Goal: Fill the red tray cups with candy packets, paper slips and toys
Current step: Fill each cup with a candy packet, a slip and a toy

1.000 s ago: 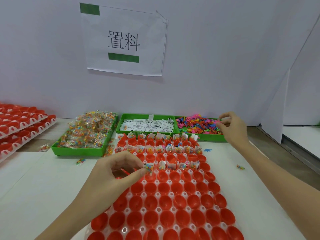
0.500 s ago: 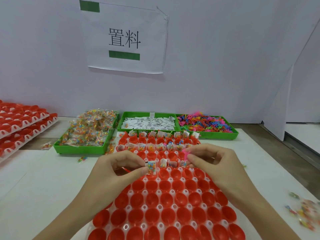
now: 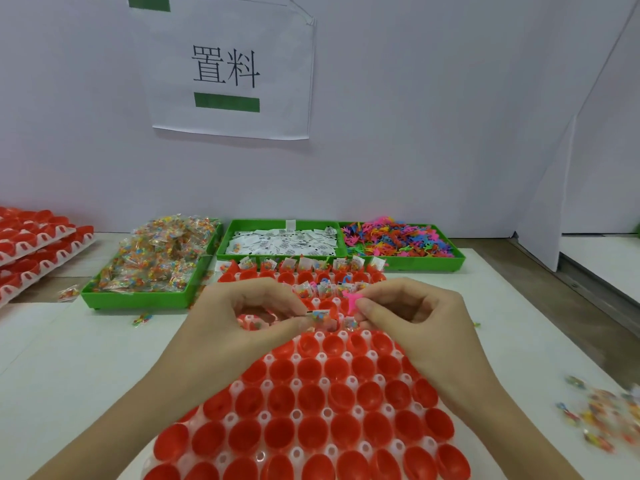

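The person's left hand (image 3: 239, 320) is hovering over the red plastic tray of round cups (image 3: 311, 410), its thumb and forefinger closed narrowly and pinching a small clear candy packet with coloured sweets (image 3: 320, 314) just above a cup in the tray's far half. The right hand (image 3: 412, 320) is sitting just beside it, to the right over the same tray, fingers (image 3: 372, 310) curled and pinching a small pink plastic toy (image 3: 352, 299); toy and packet are lying close together between the two hands, not clearly touching. The far rows of the tray are carrying packets and paper slips standing in their cups, while the near rows are showing bare red cups. Beyond the tray, along the white wall, three green plastic bins are standing on the bench: one heaped with candy packets (image 3: 156, 261) on the left, one holding white printed paper slips (image 3: 282, 242) directly behind the tray, one holding bright plastic toys (image 3: 398, 240) on the right. Left of the tray, stacked red trays (image 3: 31, 247) are resting.
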`<state>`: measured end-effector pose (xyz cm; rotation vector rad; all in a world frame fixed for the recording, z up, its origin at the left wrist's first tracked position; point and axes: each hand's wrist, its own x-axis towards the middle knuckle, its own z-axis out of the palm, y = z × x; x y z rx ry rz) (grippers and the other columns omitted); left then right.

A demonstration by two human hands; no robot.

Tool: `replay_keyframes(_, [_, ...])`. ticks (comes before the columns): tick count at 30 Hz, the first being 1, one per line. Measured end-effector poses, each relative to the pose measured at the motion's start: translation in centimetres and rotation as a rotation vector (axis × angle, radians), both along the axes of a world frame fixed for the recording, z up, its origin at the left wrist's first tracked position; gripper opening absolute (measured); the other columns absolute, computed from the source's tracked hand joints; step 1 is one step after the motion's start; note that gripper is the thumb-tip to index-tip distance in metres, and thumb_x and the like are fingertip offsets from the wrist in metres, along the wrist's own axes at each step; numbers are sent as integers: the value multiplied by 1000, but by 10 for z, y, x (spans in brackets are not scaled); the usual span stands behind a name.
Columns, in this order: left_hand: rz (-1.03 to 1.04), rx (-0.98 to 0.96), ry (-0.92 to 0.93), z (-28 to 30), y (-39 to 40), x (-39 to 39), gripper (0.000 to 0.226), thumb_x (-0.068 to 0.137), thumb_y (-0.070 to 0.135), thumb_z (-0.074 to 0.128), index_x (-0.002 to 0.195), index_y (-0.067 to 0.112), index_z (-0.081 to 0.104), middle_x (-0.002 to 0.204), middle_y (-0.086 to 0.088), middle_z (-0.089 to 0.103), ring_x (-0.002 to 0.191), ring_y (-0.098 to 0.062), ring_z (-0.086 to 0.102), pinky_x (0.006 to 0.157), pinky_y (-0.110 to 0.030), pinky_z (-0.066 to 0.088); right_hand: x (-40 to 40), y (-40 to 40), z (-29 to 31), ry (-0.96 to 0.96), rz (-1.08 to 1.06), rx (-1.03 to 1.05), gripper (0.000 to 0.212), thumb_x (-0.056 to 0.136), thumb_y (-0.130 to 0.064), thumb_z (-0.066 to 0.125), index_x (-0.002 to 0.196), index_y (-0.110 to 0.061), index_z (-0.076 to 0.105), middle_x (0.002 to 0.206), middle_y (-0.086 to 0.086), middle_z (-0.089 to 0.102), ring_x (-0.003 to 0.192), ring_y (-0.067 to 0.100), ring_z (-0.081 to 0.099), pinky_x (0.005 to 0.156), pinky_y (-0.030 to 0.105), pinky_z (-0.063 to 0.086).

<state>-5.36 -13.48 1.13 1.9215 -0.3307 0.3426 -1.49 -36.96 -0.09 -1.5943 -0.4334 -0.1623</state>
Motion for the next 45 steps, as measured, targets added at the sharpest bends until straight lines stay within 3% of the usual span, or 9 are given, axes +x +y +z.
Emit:
replay_keyframes(10, [-153, 51, 94, 19, -51, 60, 7, 80, 19, 88, 84, 18, 81, 77, 2, 79, 75, -14, 76, 69, -18, 57, 18, -17, -3, 6, -117, -64, 13, 87, -7, 77, 95, -16, 81, 88, -1, 80, 85, 14, 77, 80, 21, 60])
replay_keyframes(16, [-58, 95, 84, 8, -72, 73, 8, 79, 20, 88, 79, 21, 81, 70, 6, 77, 71, -6, 75, 73, -22, 60, 29, -33, -7, 35, -78, -123, 14, 92, -3, 70, 99, -13, 77, 90, 2, 79, 85, 16, 77, 79, 19, 59])
replay_keyframes(20, [-37, 122, 78, 5, -85, 83, 8, 78, 18, 88, 77, 20, 80, 68, 8, 76, 66, -1, 72, 65, -12, 52, 37, -44, -6, 120, -36, -70, 19, 102, -12, 58, 106, -9, 76, 96, 8, 79, 91, 24, 77, 88, 26, 59])
replay_keyframes(23, [-56, 96, 84, 4, -91, 90, 7, 78, 14, 87, 78, 16, 80, 70, 3, 76, 69, -8, 74, 68, -19, 57, 40, -49, -4, 130, -5, -50, 19, 97, -25, 65, 105, -13, 77, 99, 7, 79, 92, 23, 77, 86, 23, 58])
replay_keyframes(27, [-122, 42, 102, 2, -94, 92, 7, 81, 13, 86, 82, 13, 79, 76, -2, 78, 77, -17, 76, 74, -23, 60, 42, -56, -6, 131, -4, -100, 18, 87, -18, 77, 105, -15, 77, 95, 6, 79, 89, 21, 77, 80, 17, 56])
replay_keyframes(30, [-136, 34, 120, -1, -93, 91, 8, 82, 14, 86, 84, 11, 79, 78, -3, 78, 77, -16, 76, 76, -25, 61, 44, -59, -8, 139, -10, -123, 13, 89, -14, 76, 101, -14, 78, 93, 5, 79, 88, 20, 77, 82, 22, 59])
replay_keyframes(34, [-95, 155, 85, -3, -95, 91, 8, 81, 18, 86, 82, 15, 79, 72, 1, 77, 71, -8, 74, 72, -24, 59, 45, -63, -10, 137, 13, -216, 13, 94, -13, 71, 105, -15, 77, 97, 3, 78, 90, 20, 76, 86, 27, 61])
replay_keyframes(40, [-99, 332, 19, -7, -99, 94, 10, 80, 21, 88, 81, 16, 80, 74, 5, 77, 73, -3, 73, 66, -12, 51, 48, -66, -12, 64, -52, -445, 18, 95, -12, 70, 92, -27, 79, 86, -8, 77, 78, 10, 72, 70, 20, 55])
replay_keyframes(45, [-121, 503, -52, -8, -104, 98, 15, 80, 21, 86, 91, 17, 77, 80, 8, 77, 79, 1, 71, 81, -14, 52, 51, -64, -22, 12, -145, -578, 13, 92, -16, 74, 90, -27, 80, 78, -14, 76, 77, 2, 70, 67, 10, 49])
